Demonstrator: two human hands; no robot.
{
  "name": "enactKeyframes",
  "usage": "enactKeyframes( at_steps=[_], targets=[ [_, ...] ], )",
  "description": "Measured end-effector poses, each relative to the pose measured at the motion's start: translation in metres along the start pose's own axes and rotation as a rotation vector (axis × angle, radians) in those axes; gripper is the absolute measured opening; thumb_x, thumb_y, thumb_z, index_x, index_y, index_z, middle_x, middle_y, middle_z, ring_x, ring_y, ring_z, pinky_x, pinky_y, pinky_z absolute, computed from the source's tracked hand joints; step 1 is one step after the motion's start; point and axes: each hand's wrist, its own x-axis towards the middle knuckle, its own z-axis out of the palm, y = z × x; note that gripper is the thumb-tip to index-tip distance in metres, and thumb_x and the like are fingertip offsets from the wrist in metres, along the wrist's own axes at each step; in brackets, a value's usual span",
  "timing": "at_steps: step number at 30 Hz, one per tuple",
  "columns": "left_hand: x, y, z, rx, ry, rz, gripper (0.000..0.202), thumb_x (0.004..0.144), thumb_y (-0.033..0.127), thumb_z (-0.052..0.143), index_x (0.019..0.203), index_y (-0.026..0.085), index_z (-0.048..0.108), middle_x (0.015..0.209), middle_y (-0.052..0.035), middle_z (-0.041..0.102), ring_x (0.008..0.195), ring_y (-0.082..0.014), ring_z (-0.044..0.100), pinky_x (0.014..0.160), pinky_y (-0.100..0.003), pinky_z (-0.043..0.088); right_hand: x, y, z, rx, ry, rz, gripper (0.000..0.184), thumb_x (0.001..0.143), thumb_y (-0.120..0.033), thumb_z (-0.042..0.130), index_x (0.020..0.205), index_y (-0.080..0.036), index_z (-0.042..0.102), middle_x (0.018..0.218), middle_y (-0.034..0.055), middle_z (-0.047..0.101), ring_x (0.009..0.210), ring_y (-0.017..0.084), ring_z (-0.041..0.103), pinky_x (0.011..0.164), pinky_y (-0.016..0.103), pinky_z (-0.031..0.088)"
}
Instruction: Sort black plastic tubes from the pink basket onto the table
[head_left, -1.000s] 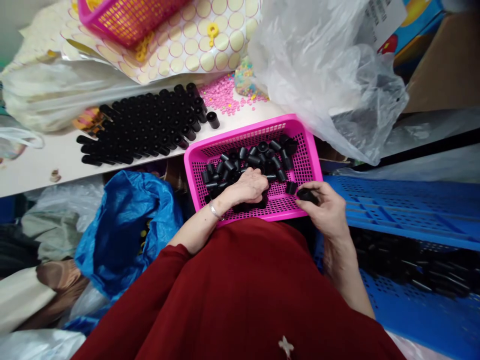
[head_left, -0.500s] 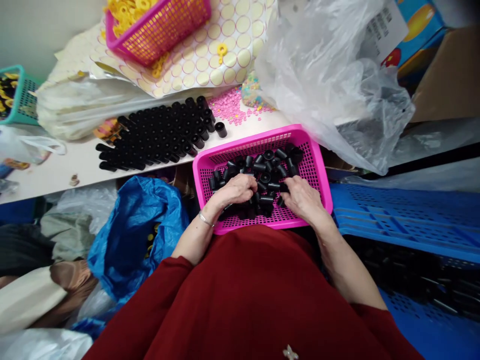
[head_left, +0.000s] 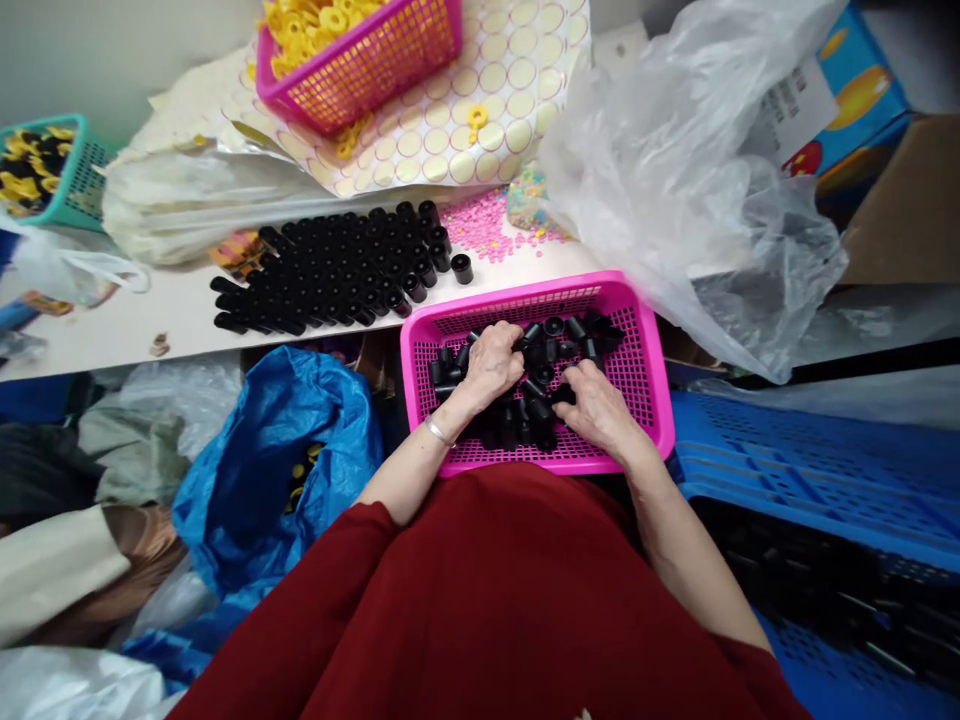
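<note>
A pink plastic basket (head_left: 660,400) holds a loose heap of short black plastic cylinders (head_left: 537,408). Inside its left half, my left hand (head_left: 495,362) is closed, its fingers curled down among the cylinders; whatever sits under the fingertips is hidden. My right hand (head_left: 596,402) reaches in from the right, its thumb and fingers closed around a black cylinder (head_left: 561,394). On the white table beyond, rows of similar black cylinders (head_left: 337,265) stand packed together, and one cylinder (head_left: 462,268) stands just apart at their right end.
Pink beads (head_left: 484,225) lie scattered behind the basket. A second pink basket (head_left: 367,85) contains yellow ring-shaped pieces. Clear plastic bags (head_left: 675,150) hang over the table edge at right. A blue bag (head_left: 247,450) is at lower left, blue crates (head_left: 795,440) at right.
My left hand has shifted up and farther into the basket, over the cylinders. My right hand stays near the right side, with its thumb and fingers around a cylinder. The camera view has shifted slightly.
</note>
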Motion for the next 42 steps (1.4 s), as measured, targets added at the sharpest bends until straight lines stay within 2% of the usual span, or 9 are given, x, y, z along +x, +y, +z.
enactKeyframes(
  at_steps=[4, 11, 18, 23, 26, 29, 33, 38, 42],
  targets=[
    [0.018, 0.009, 0.003, 0.038, -0.092, 0.138, 0.027, 0.087, 0.009, 0.048, 0.097, 0.017, 0.072, 0.102, -0.0075, 0.070, 0.098, -0.0229, 0.056, 0.091, -0.036, 0.046, -0.015, 0.012, 0.012, 0.261, 0.065, -0.031, 0.028, 0.080, -0.024, 0.061, 0.107, -0.022, 0.063, 0.098, 0.0072, 0.066, 0.087, 0.025, 0.063, 0.078, 0.040, 0.053],
    [0.029, 0.042, 0.010, 0.168, -0.233, 0.265, 0.019, 0.090, 0.019, 0.055, 0.101, 0.015, 0.071, 0.109, -0.0127, 0.067, 0.110, -0.0302, 0.053, 0.089, -0.041, 0.043, -0.024, 0.020, 0.014, 0.850, 0.490, 0.106, 0.041, 0.072, -0.039, 0.078, 0.109, -0.026, 0.068, 0.103, 0.0028, 0.068, 0.090, 0.020, 0.067, 0.077, 0.036, 0.058],
    [0.029, 0.053, 0.030, 0.240, -0.301, 0.243, 0.017, 0.095, 0.018, 0.055, 0.101, 0.013, 0.071, 0.120, -0.0159, 0.063, 0.116, -0.0335, 0.054, 0.090, -0.044, 0.042, -0.029, 0.019, 0.011, 1.115, 0.537, 0.170, 0.040, 0.059, -0.031, 0.089, 0.093, -0.024, 0.070, 0.092, 0.0002, 0.070, 0.088, 0.019, 0.069, 0.086, 0.038, 0.060],
    [0.027, 0.050, 0.035, 0.240, -0.288, 0.240, 0.014, 0.091, 0.012, 0.057, 0.099, 0.014, 0.068, 0.120, -0.0153, 0.063, 0.116, -0.0326, 0.054, 0.092, -0.044, 0.042, -0.028, 0.015, 0.014, 1.266, 0.591, 0.196, 0.051, 0.055, -0.034, 0.094, 0.100, -0.025, 0.071, 0.092, -0.0001, 0.074, 0.086, 0.019, 0.071, 0.088, 0.040, 0.060],
    [0.023, 0.045, 0.035, 0.104, -0.200, 0.224, 0.011, 0.087, 0.017, 0.063, 0.096, 0.014, 0.066, 0.119, -0.0141, 0.064, 0.116, -0.0315, 0.054, 0.094, -0.044, 0.043, -0.030, 0.014, 0.012, 1.262, 0.658, 0.225, 0.051, 0.055, -0.036, 0.095, 0.099, -0.025, 0.072, 0.091, -0.0001, 0.074, 0.085, 0.019, 0.072, 0.086, 0.039, 0.061],
    [0.015, 0.039, 0.036, -0.281, -0.111, 0.182, 0.023, 0.077, 0.019, 0.069, 0.098, 0.015, 0.063, 0.108, -0.0097, 0.067, 0.103, -0.0242, 0.058, 0.090, -0.038, 0.047, -0.036, 0.014, 0.007, 1.197, 0.667, 0.200, 0.045, 0.064, -0.038, 0.091, 0.104, -0.026, 0.073, 0.096, 0.0007, 0.075, 0.088, 0.019, 0.072, 0.088, 0.040, 0.061],
    [-0.001, 0.034, 0.031, -0.731, -0.169, 0.142, 0.023, 0.074, 0.018, 0.062, 0.098, 0.016, 0.061, 0.088, -0.0012, 0.065, 0.076, -0.0127, 0.058, 0.072, -0.027, 0.049, -0.045, 0.011, -0.001, 1.046, 0.678, 0.114, 0.044, 0.074, -0.037, 0.086, 0.115, -0.028, 0.072, 0.112, 0.0023, 0.072, 0.105, 0.022, 0.070, 0.100, 0.042, 0.057],
    [-0.011, 0.034, 0.014, -0.638, -0.088, 0.301, 0.021, 0.077, 0.018, 0.063, 0.097, 0.016, 0.068, 0.099, -0.0058, 0.069, 0.088, -0.0155, 0.063, 0.079, -0.030, 0.052, -0.051, 0.004, -0.013, 0.742, 0.668, 0.004, 0.033, 0.082, -0.037, 0.079, 0.113, -0.029, 0.072, 0.111, 0.0035, 0.072, 0.106, 0.025, 0.069, 0.103, 0.047, 0.054],
    [-0.014, 0.035, 0.009, -0.509, -0.143, 0.362, 0.023, 0.081, 0.017, 0.063, 0.103, 0.017, 0.072, 0.106, -0.0074, 0.070, 0.093, -0.0176, 0.065, 0.083, -0.031, 0.054, -0.052, 0.001, -0.018, 0.600, 0.646, -0.054, 0.026, 0.086, -0.036, 0.075, 0.111, -0.029, 0.072, 0.111, 0.0052, 0.073, 0.106, 0.027, 0.069, 0.100, 0.048, 0.055]
  ],
)
